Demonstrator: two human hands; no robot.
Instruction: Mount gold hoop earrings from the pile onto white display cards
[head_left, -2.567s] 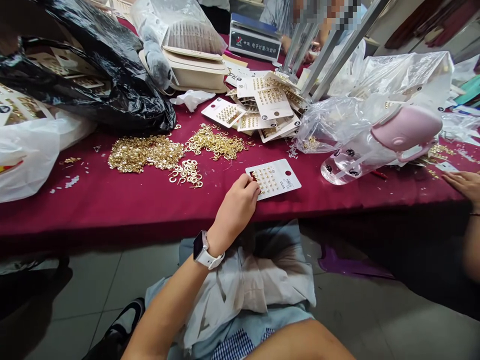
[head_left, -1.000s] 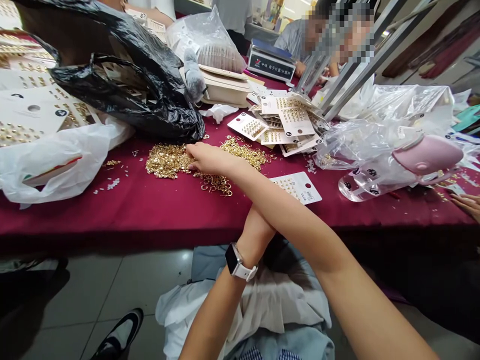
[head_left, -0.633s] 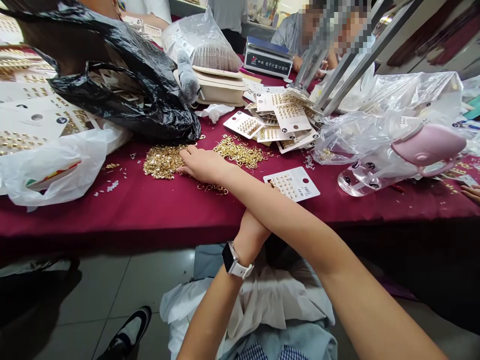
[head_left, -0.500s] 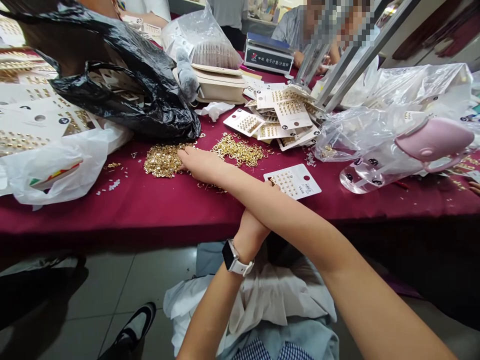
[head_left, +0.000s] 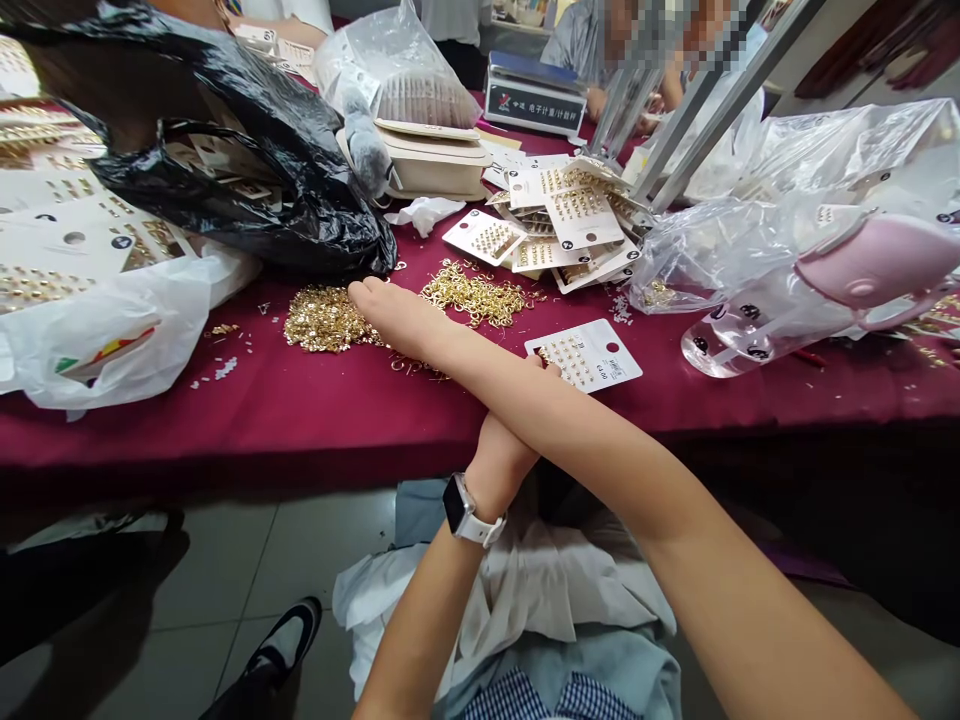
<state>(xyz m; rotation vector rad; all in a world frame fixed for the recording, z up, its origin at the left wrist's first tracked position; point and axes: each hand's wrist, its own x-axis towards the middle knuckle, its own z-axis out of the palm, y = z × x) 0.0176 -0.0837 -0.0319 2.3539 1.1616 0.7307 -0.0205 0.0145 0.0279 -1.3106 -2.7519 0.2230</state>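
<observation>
My right arm crosses over my left forearm. At the right edge of a heap of small gold pieces (head_left: 322, 322) is my right hand (head_left: 397, 315), its fingers bent together and pointing down; what they pinch, if anything, is hidden. My left hand (head_left: 508, 445), below a white-strapped watch (head_left: 469, 512), is mostly covered by my right forearm. Its fingertips show at the near left edge of a white earring card (head_left: 600, 362) with rows of small studs and appear to grip it. Behind my right forearm lies a second heap, of gold rings (head_left: 476, 295).
Stacked earring cards (head_left: 585, 215) lie behind the rings. A black plastic bag (head_left: 300, 200) and a white bag (head_left: 112, 350) stand left. On the right are clear bags (head_left: 697, 250) and a pink-lidded bottle (head_left: 750, 335). A scale (head_left: 534, 105) and metal posts (head_left: 697, 120) stand behind.
My right fingertips have shifted slightly left and away from me over the gold heap. My left hand stays at the card. The whole view has moved a little.
</observation>
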